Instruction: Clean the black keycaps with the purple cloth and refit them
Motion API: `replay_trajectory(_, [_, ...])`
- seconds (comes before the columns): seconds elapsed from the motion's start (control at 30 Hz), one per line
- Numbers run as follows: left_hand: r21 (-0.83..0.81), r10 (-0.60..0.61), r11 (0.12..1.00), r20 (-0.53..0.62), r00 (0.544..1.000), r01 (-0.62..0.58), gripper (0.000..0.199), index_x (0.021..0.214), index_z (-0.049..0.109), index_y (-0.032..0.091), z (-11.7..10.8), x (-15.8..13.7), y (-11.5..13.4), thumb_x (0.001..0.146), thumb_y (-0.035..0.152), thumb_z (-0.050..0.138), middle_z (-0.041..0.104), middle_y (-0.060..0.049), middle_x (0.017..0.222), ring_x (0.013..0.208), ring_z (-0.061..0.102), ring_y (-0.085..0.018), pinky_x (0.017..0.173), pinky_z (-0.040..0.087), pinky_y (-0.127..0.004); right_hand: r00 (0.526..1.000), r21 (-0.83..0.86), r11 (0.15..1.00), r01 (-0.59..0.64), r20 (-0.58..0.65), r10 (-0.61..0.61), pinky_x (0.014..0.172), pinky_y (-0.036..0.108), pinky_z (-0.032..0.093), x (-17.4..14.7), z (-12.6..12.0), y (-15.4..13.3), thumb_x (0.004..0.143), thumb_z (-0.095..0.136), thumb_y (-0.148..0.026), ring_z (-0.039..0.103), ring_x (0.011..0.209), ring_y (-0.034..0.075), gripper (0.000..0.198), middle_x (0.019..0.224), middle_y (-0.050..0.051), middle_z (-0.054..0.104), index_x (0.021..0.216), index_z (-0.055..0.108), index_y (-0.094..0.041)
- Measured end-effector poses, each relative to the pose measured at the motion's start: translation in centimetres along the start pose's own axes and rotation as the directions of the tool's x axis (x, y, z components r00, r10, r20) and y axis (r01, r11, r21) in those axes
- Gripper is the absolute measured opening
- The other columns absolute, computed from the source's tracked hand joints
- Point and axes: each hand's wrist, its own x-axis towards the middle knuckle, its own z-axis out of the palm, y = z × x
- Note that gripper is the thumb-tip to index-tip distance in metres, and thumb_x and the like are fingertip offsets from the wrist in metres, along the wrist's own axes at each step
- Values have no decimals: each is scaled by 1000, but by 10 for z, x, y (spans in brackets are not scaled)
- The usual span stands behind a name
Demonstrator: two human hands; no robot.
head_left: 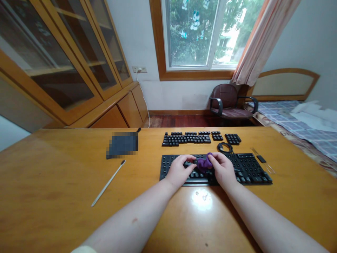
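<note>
A black keyboard (pixel 252 168) lies on the wooden desk with many of its keycaps off; bare switch posts show, and some caps remain along the near rows. Over its middle, my right hand (pixel 223 168) pinches a bunched purple cloth (pixel 204 164). My left hand (pixel 180 170) is just left of the cloth, thumb and forefinger curled close together at the tips. Whether a small part sits between them is too small to tell. Behind the keyboard, the removed black keycaps (pixel 186 138) are laid out in keyboard order, with a separate number-pad block (pixel 232 139) to the right.
A coiled black cable (pixel 224 147) lies behind the keyboard. To its right is a wire keycap puller (pixel 261 159) with a black handle. On the left are a long pale-handled brush (pixel 107 183) and a dark pouch (pixel 122 144). Beyond the desk stands a chair (pixel 226 102).
</note>
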Motion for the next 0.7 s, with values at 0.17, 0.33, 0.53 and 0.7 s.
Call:
replay_trajectory(0.17, [-3, 20, 1000, -6, 1000, -20, 26, 98, 62, 21, -3, 1, 3, 73, 17, 60, 65, -2, 96, 89, 58, -15, 86, 46, -31, 1000, 8, 1000, -10, 6, 10, 58, 26, 45, -1, 0, 0, 76, 59, -39, 54, 60, 14, 22, 66, 2, 60, 74, 60, -17])
replay_trajectory(0.33, [18, 23, 1000, 3, 1000, -23, 20, 93, 64, 21, -6, 1, 6, 73, 19, 60, 64, -2, 93, 88, 58, -16, 85, 46, -31, 1000, 0, 1000, -7, 9, 7, 57, 26, 45, -2, 1, -1, 75, 60, -41, 54, 59, 15, 24, 65, 2, 61, 73, 60, -17])
replay_trajectory(0.53, [37, 11, 999, -17, 1000, -10, 20, 93, 61, 19, -7, -2, 8, 73, 18, 60, 63, -1, 88, 84, 58, -15, 81, 46, -29, 1000, 2, 1000, -30, -1, 30, 57, 26, 45, -1, 1, -2, 74, 61, -41, 55, 60, 15, 23, 65, 1, 61, 71, 59, -18])
replay_trajectory(0.7, [139, 68, 988, 46, 997, -73, 24, 101, 61, 22, -18, -1, 14, 78, 20, 54, 62, -1, 87, 81, 57, -14, 81, 45, -28, 1000, -17, 1000, -23, -5, 23, 57, 26, 45, 0, 2, -3, 74, 60, -42, 55, 61, 15, 25, 66, 2, 62, 72, 60, -17])
